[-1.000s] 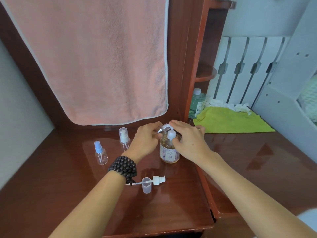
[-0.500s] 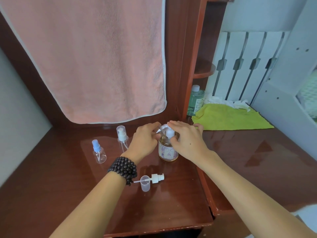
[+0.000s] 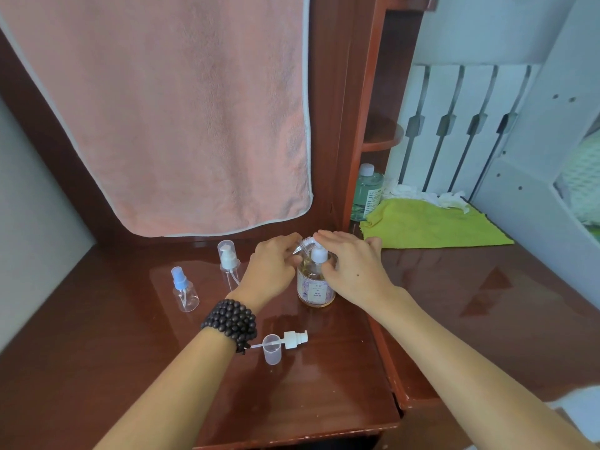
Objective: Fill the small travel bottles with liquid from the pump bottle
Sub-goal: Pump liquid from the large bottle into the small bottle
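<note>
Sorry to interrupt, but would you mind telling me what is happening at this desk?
A person is filling a small clear travel bottle from the pump bottle. The left hand holds the tilted little bottle at the nozzle, while the right hand rests over the pump head. Two more travel bottles stand to the left, and a removed pump top and cap lie nearer the person.

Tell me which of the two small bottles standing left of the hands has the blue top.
The spray bottle farthest left, nearer the desk's front. Its spray head is blue; the other small bottle, closer to the left hand, has a white pump under a clear cap.
</note>
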A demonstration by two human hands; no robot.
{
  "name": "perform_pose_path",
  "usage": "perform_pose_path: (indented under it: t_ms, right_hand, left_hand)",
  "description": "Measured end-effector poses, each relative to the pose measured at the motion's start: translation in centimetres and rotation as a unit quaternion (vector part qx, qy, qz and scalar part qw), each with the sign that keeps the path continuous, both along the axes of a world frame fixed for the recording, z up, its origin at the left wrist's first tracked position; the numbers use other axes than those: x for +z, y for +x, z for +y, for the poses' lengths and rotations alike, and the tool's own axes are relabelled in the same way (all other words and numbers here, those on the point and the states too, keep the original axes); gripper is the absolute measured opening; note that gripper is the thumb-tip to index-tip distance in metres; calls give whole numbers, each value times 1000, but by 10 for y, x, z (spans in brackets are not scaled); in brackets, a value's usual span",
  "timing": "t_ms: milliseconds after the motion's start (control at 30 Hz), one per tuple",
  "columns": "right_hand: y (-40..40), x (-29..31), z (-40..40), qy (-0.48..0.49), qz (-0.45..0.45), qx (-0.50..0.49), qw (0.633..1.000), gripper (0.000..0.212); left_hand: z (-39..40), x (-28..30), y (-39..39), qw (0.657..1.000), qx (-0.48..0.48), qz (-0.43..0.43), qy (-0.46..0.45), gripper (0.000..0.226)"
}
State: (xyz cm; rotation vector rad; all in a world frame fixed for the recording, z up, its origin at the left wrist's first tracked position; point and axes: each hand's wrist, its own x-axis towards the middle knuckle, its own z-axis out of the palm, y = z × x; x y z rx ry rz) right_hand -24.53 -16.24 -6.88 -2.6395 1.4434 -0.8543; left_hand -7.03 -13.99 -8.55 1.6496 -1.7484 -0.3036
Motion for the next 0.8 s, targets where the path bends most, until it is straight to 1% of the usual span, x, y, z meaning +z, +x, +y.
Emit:
perform_pose_path:
  t_ms: [167, 433, 633, 800]
  right_hand:
    - [0, -5, 1, 5, 11, -3, 1000, 51]
    - [0, 19, -2, 18, 64, -1, 998, 51]
    - [-2, 9, -1, 0, 47, -15, 999, 51]
    - [-1, -4, -1, 11, 28, -7, 1000, 53]
  left_hand:
    - [4, -3, -3, 1000, 0, 8, -1, 23]
    - [0, 13, 1, 1000, -6, -19, -12, 20]
    - [0, 5, 1, 1000, -7, -9, -12, 23]
    - [0, -6, 1, 1000, -13, 0, -13, 23]
